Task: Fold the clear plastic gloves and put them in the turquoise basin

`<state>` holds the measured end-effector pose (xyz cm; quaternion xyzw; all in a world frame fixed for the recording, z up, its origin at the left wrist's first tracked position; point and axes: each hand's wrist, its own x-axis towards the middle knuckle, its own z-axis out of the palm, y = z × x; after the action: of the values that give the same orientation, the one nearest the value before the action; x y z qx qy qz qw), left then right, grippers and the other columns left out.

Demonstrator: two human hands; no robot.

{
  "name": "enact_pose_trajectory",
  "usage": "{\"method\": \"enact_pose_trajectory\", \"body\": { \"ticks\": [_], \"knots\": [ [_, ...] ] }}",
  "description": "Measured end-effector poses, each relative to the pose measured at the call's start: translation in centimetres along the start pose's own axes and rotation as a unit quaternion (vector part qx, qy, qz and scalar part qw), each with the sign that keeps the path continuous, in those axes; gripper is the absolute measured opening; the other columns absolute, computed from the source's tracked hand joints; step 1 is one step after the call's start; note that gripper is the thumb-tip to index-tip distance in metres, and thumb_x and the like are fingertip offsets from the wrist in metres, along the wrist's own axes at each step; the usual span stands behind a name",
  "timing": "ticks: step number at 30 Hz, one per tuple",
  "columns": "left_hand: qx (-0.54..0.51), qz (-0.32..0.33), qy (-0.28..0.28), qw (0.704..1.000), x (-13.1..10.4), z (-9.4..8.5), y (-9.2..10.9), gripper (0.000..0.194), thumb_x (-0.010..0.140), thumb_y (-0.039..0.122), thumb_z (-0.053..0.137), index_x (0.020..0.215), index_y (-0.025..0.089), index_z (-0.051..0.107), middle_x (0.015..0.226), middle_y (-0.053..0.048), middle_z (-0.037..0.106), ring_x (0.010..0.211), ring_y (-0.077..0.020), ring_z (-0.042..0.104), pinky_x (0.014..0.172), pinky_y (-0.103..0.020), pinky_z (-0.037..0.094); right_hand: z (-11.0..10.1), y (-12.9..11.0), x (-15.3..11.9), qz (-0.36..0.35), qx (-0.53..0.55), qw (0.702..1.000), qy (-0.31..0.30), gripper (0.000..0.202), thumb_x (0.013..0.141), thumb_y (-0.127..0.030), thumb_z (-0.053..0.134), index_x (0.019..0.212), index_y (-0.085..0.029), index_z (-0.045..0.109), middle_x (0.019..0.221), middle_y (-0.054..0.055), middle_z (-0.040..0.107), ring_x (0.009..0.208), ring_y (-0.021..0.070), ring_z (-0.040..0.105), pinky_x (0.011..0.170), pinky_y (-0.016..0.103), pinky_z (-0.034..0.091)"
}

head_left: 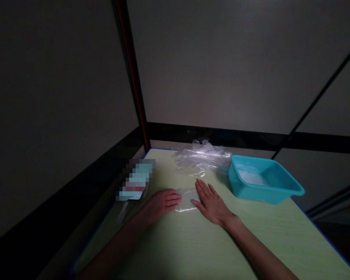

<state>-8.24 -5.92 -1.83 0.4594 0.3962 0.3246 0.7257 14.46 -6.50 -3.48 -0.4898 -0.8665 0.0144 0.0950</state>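
Observation:
A small clear plastic bag (pixel 187 200) lies flat on the table between my two hands. My left hand (pixel 165 202) rests on its left edge, fingers stretched out toward the right. On the bag's right edge lies my right hand (pixel 211 202), flat, with the thumb apart from the fingers. Parts of the bag under both hands are hidden. Beyond them, a crumpled heap of clear plastic bags (pixel 204 157) sits at the table's far edge.
To the right stands a turquoise plastic basin (pixel 259 194) with something white and flat inside (pixel 252 177). A phone-like device (pixel 137 181), blurred out, is at the left edge. The pale green table (pixel 192 245) has a blue rim, and walls rise behind it.

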Motion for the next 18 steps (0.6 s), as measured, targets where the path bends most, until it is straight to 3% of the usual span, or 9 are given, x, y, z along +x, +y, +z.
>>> {"method": "enact_pose_trajectory", "body": {
  "ticks": [2, 4, 5, 11, 14, 18],
  "knots": [
    [0.135, 0.080, 0.128, 0.979, -0.6, 0.5, 0.2, 0.046, 0.072, 0.040, 0.049, 0.109, 0.013, 0.049, 0.117, -0.015, 0.052, 0.110, -0.0261, 0.047, 0.095, -0.041, 0.031, -0.1, -0.1, 0.0, 0.004, -0.002, 1.000, -0.005, 0.065, 0.087, -0.049, 0.018, 0.133, -0.003, 0.022, 0.138, 0.016, 0.018, 0.128, 0.0219, 0.014, 0.103, 0.041, 0.017],
    [0.204, 0.110, 0.184, 0.955, -0.7, 1.9, 0.4, 0.049, 0.068, 0.038, 0.054, 0.109, 0.012, 0.051, 0.122, -0.014, 0.048, 0.118, -0.0261, 0.038, 0.101, -0.039, 0.023, -0.1, -0.1, 0.1, 0.006, -0.003, 1.000, -0.008, 0.063, 0.088, -0.047, 0.017, 0.133, -0.003, 0.021, 0.139, 0.016, 0.017, 0.128, 0.0217, 0.013, 0.103, 0.041, 0.017],
    [0.275, 0.136, 0.210, 0.928, -0.5, 2.7, 0.4, 0.047, 0.070, 0.037, 0.052, 0.110, 0.013, 0.052, 0.123, -0.012, 0.047, 0.118, -0.0247, 0.037, 0.102, -0.038, 0.022, -0.1, -0.1, 0.1, 0.006, -0.003, 1.000, -0.008, 0.062, 0.088, -0.046, 0.018, 0.133, -0.004, 0.021, 0.139, 0.015, 0.017, 0.128, 0.0215, 0.013, 0.103, 0.041, 0.017],
    [0.552, 0.223, 0.083, 0.799, 1.8, 7.6, -1.4, 0.046, 0.084, 0.028, 0.033, 0.125, 0.008, 0.037, 0.135, -0.013, 0.031, 0.126, -0.0204, 0.023, 0.104, -0.038, 0.017, 0.0, 0.1, 0.1, -0.004, -0.008, 1.000, -0.013, 0.053, 0.088, -0.033, 0.024, 0.132, -0.004, 0.024, 0.139, 0.014, 0.017, 0.128, 0.0217, 0.014, 0.103, 0.040, 0.017],
    [0.605, 0.228, 0.074, 0.760, 2.8, 8.0, -2.7, 0.053, 0.085, 0.035, 0.034, 0.129, 0.006, 0.030, 0.136, -0.016, 0.026, 0.127, -0.0232, 0.020, 0.104, -0.041, 0.018, 0.3, 0.2, 0.2, -0.004, -0.008, 1.000, -0.018, 0.051, 0.087, -0.030, 0.025, 0.132, -0.006, 0.027, 0.139, 0.013, 0.017, 0.128, 0.0215, 0.013, 0.103, 0.040, 0.017],
    [0.637, 0.240, 0.109, 0.724, 3.1, 7.3, -3.6, 0.061, 0.083, 0.045, 0.036, 0.128, 0.005, 0.030, 0.135, -0.019, 0.027, 0.127, -0.0266, 0.019, 0.103, -0.043, 0.018, 0.6, 0.3, 0.4, 0.006, -0.009, 1.000, -0.016, 0.052, 0.088, -0.032, 0.024, 0.132, -0.005, 0.025, 0.139, 0.014, 0.017, 0.128, 0.0213, 0.013, 0.103, 0.040, 0.016]
  ]
}}
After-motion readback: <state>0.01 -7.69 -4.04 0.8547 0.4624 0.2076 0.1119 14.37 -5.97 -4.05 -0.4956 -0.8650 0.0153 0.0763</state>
